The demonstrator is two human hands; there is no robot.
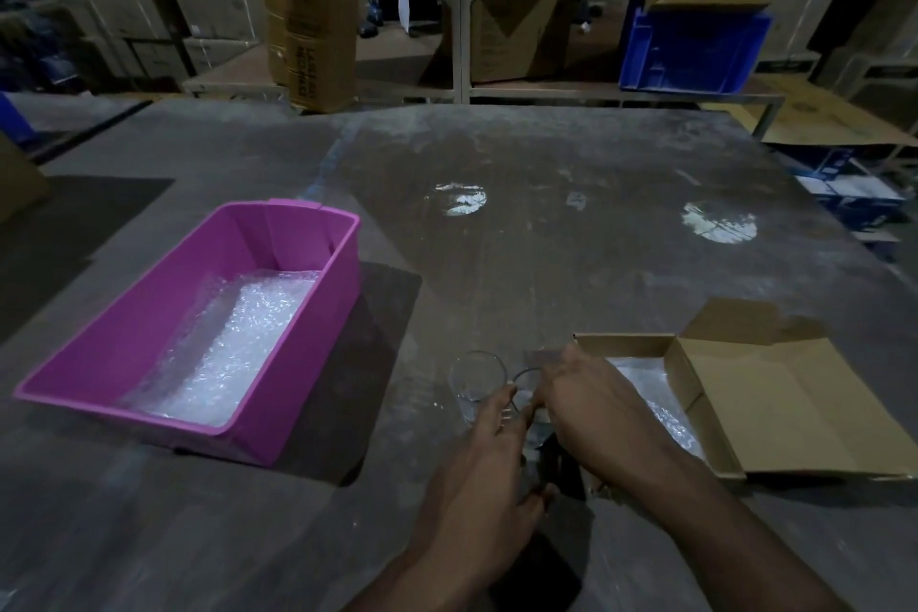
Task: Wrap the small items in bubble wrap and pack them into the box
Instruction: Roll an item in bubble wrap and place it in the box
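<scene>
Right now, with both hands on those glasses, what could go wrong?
The two clear glasses stand bare and close together on the hard table; a nudge from the left hand or the right hand might knock them together. In dim light clear glass is easy to misjudge. The bubble wrap lies off in the pink bin.

Pink bin (pixel 308 313) left (box (pixel 775 393) right)

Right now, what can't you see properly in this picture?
All in the head view:
- Second clear glass: mostly behind the right hand.
- Left hand grip on the first glass: fingertips blurred against clear glass.
- Cardboard box inside: near part hidden by the right arm.
- Print on the tall carton: too dim and small.
</scene>
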